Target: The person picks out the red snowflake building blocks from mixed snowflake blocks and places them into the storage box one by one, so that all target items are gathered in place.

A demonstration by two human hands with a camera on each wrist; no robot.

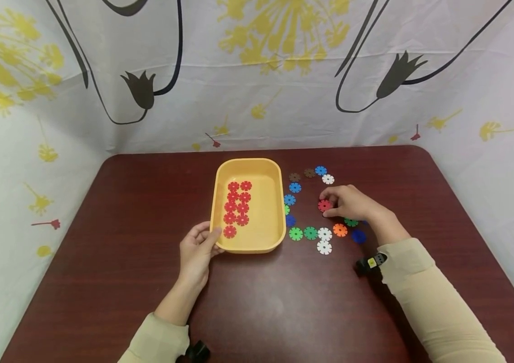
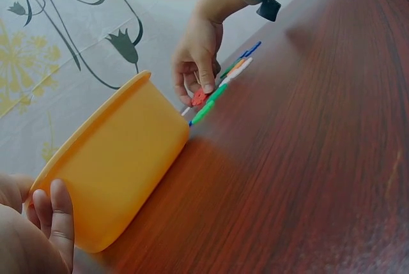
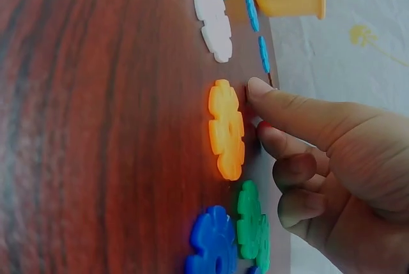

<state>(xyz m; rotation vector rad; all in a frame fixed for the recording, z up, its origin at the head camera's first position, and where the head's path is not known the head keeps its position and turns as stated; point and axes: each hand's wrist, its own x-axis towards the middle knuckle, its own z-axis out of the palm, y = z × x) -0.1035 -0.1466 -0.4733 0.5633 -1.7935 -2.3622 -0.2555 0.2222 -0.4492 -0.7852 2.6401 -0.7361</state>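
My left hand grips the near left corner of a yellow plastic tray, thumb over the rim and fingers against the outer wall. Inside the tray, several red snowflake discs lie in two columns on its left side. To the right of the tray, my right hand pinches a red snowflake disc between thumb and fingers, low over the table. In the left wrist view this red disc shows at the fingertips. The right wrist view mostly hides it behind the fingers.
Around the right hand lie loose discs: white, orange, dark blue, green, light blue and brown. The dark red wooden table meets a patterned cloth at the back.
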